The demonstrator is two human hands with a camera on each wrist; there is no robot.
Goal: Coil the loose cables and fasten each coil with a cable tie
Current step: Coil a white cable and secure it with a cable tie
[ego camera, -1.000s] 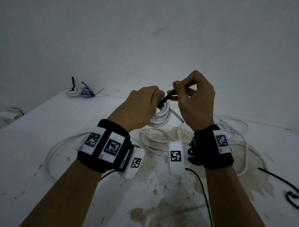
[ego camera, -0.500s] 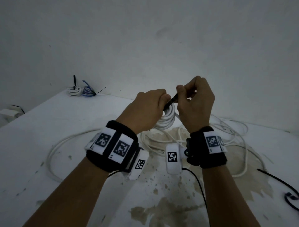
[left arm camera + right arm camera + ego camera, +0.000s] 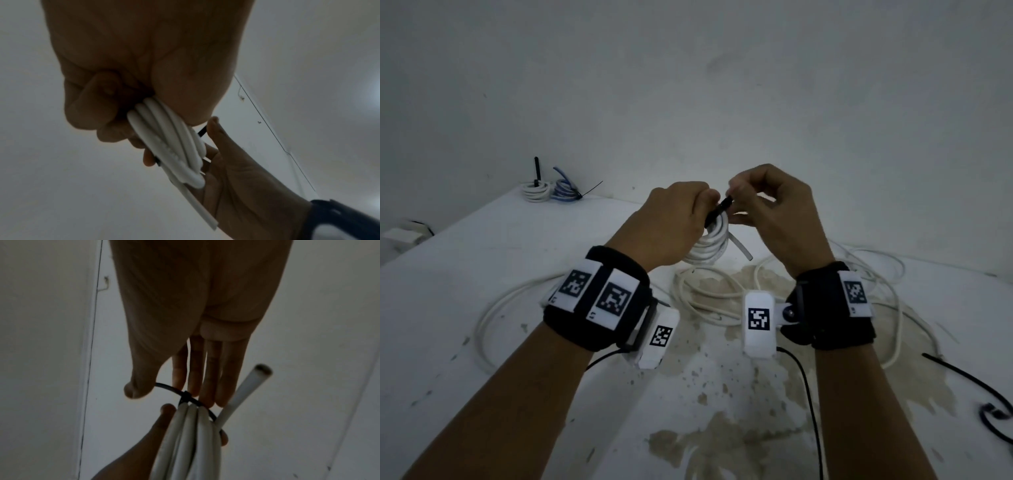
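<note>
My left hand (image 3: 702, 205) grips a small white cable coil (image 3: 709, 246) held up above the table. A black cable tie (image 3: 717, 214) is looped over the top of the coil. My right hand (image 3: 736, 202) pinches the tie just right of my left thumb. In the right wrist view the cable tie (image 3: 186, 396) wraps the strands of the coil (image 3: 191, 434), and its tail runs to my right thumb (image 3: 137, 391). The cut cable end (image 3: 246, 391) sticks out beside the fingers. The left wrist view shows the coil (image 3: 168, 142) in my left fist.
Loose white cables (image 3: 859, 274) sprawl over the stained white table (image 3: 722, 445), with one loop at the left (image 3: 493, 315). Two tied coils, white (image 3: 536, 190) and blue (image 3: 565, 190), sit at the back left. Black ties (image 3: 969, 380) lie at the right. A wall stands close behind.
My right hand has come in closer to my left hand and the coil, and less of the tie shows between them. My left hand keeps its grip on the coil.
</note>
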